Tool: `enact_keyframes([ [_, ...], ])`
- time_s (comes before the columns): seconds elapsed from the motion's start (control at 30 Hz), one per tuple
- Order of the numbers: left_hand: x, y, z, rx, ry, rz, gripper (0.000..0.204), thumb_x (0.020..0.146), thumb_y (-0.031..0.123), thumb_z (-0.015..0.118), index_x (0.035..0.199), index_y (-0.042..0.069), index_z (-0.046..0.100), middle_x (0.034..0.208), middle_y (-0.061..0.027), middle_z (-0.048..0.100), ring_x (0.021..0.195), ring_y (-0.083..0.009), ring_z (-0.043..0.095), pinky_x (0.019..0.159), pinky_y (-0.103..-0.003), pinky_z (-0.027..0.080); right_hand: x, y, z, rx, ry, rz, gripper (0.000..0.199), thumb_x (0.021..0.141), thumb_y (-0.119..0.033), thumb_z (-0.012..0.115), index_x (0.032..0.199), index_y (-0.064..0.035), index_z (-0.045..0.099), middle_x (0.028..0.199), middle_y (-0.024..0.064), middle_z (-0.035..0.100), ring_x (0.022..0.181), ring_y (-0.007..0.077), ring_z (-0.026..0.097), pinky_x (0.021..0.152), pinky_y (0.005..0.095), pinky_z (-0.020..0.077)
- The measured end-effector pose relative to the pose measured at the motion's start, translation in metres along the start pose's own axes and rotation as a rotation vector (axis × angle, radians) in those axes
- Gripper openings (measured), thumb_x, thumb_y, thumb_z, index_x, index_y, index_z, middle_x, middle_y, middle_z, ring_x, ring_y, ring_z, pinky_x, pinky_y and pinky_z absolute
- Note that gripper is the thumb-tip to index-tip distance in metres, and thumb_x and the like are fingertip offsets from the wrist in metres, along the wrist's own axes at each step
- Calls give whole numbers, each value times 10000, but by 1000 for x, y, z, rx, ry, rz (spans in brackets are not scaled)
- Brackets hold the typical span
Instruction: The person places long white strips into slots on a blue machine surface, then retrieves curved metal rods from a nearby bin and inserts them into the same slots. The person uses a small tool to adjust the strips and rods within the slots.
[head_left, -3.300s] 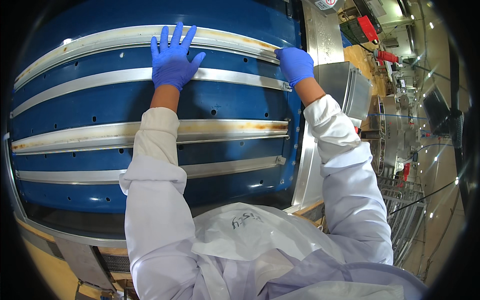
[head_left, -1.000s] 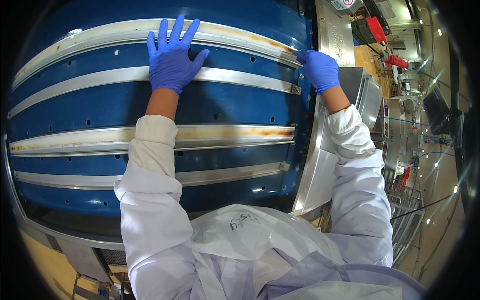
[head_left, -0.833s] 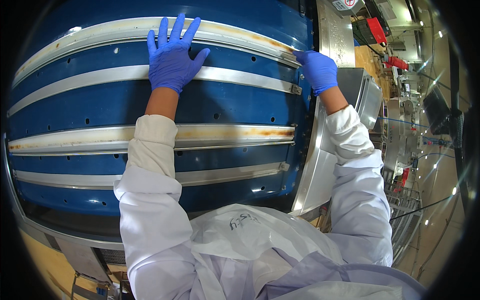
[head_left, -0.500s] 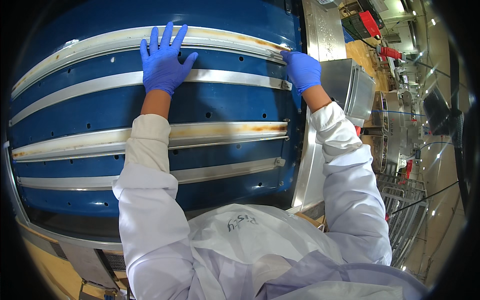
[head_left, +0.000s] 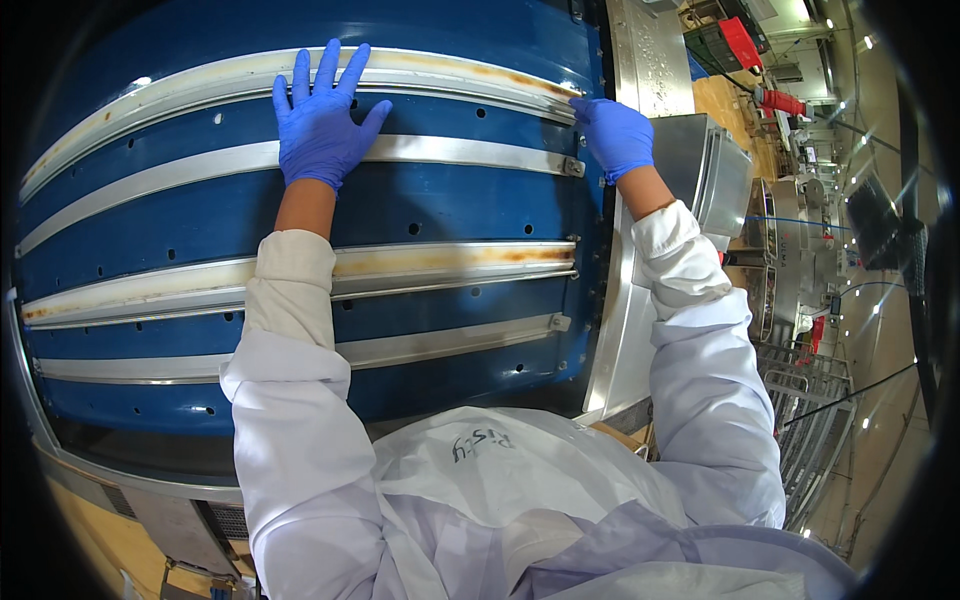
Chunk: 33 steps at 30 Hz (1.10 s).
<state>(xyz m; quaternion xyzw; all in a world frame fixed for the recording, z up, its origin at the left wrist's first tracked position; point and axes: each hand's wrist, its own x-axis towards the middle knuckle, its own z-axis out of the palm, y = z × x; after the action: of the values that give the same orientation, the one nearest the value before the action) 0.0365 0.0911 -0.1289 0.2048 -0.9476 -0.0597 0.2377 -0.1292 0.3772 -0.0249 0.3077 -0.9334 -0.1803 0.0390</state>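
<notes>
A large blue curved panel (head_left: 440, 205) with several metal strips across it fills the view. My left hand (head_left: 320, 125), in a blue glove, lies flat with fingers spread on the upper part of the panel, across a silver strip (head_left: 460, 152). My right hand (head_left: 615, 135), also gloved in blue, rests at the panel's right edge, fingertips on the end of the top rust-stained strip (head_left: 470, 72). Neither hand holds a loose object. Both sleeves are white.
A shiny metal frame (head_left: 615, 330) borders the panel on the right. Beyond it stand stainless machines (head_left: 720, 180) and red equipment (head_left: 775, 100) on a wooden-coloured floor. A wire rack (head_left: 810, 420) sits at lower right. My white apron covers the lower middle.
Both hands have stayed on the panel. The view has shifted a little, and my right hand's fingertips now sit at the end of the top strip.
</notes>
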Motion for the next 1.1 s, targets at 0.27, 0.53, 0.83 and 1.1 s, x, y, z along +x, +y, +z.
enact_keyframes([
  [0.27, 2, 2, 0, 3, 4, 3, 684, 841, 549, 602, 1452, 343, 373, 1531, -43, 324, 1424, -342, 247, 1153, -563, 144, 3, -4, 12, -96, 63, -29, 301, 878, -194, 577, 1148, -282, 674, 966, 55, 693, 853, 286, 670, 737, 390, 539],
  [0.53, 0, 1, -1, 18, 6, 2, 693, 840, 548, 604, 1457, 345, 364, 1528, -43, 329, 1419, -346, 257, 1149, -563, 155, 0, 3, -10, 48, -98, 59, 337, 870, -157, 549, 1162, -276, 668, 956, 63, 690, 846, 288, 672, 722, 397, 541],
  [0.83, 2, -1, 1, 20, 19, 7, 691, 837, 551, 607, 1453, 345, 370, 1525, -44, 334, 1415, -347, 264, 1142, -571, 166, 1, 5, 2, -112, 55, -62, 338, 874, -148, 536, 1157, -278, 668, 956, 66, 692, 860, 290, 673, 719, 400, 539],
  [1.1, 1, 0, 2, -11, 45, 19, 681, 833, 558, 607, 1443, 349, 388, 1519, -44, 344, 1407, -348, 281, 1137, -575, 179, 5, 5, -8, -31, -114, 82, 293, 892, -224, 554, 1155, -279, 671, 972, 82, 693, 872, 303, 670, 747, 418, 537],
])
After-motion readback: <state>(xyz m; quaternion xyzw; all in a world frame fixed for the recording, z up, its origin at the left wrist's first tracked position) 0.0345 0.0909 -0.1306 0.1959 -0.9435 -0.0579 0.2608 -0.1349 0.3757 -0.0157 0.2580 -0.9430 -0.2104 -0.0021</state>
